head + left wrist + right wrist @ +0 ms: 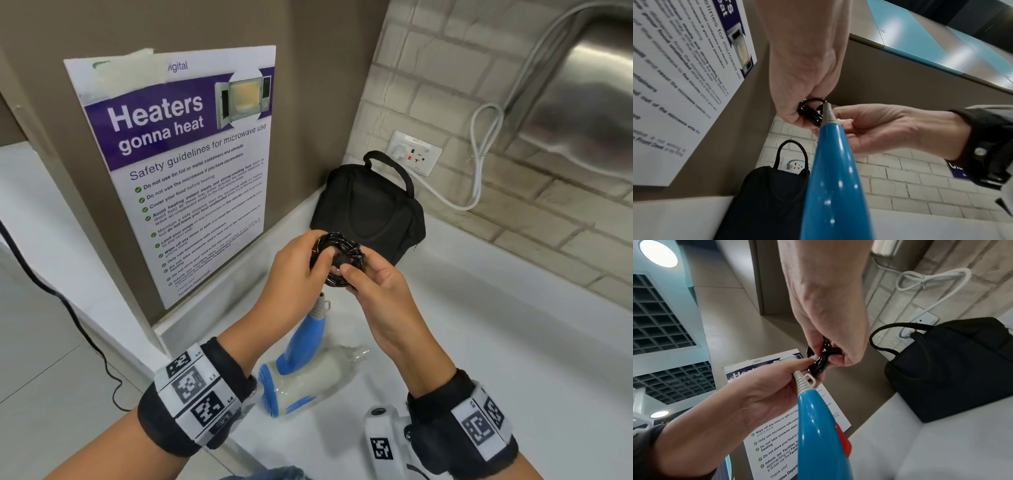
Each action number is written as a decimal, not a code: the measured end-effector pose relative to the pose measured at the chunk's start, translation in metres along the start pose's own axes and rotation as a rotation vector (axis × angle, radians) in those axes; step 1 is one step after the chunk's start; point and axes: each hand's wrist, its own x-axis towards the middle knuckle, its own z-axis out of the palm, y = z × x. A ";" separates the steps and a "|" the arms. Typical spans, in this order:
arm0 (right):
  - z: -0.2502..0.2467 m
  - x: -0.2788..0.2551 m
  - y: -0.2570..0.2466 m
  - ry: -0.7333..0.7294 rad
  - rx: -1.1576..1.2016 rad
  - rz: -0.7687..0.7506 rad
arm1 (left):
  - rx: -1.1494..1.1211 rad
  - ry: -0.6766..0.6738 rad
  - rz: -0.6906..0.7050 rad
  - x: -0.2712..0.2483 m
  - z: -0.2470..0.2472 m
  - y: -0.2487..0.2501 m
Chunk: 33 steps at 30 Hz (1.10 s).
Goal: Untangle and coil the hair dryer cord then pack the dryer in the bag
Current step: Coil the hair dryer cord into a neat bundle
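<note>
Both hands hold a small coil of black cord (337, 257) above the white counter (479, 342). My left hand (320, 255) pinches the coil's left side, and my right hand (356, 270) pinches its lower right, thumb on top. The cord runs down into the grey strain relief of the blue and white hair dryer (305, 370). The dryer's body is low by the counter's front edge and its handle (834, 178) points up at the coil (812, 112). The black bag (370, 205) stands closed in the corner behind the hands, handle up. The plug is hidden.
A microwave safety poster (178, 164) hangs on the brown wall to the left. A wall socket (414, 152) with a white cable (479, 171) plugged in sits behind the bag. A steel appliance (582, 102) is mounted at upper right. A black cable (68, 308) trails across the floor.
</note>
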 end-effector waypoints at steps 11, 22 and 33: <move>-0.015 0.004 -0.002 -0.056 -0.054 0.009 | -0.420 -0.102 -0.262 0.002 -0.002 0.007; -0.015 0.007 0.003 -0.146 0.317 0.079 | -0.743 -0.146 -0.473 0.012 -0.006 -0.005; -0.011 0.008 0.002 0.000 0.355 0.000 | -0.366 -0.086 -0.174 0.006 0.002 -0.007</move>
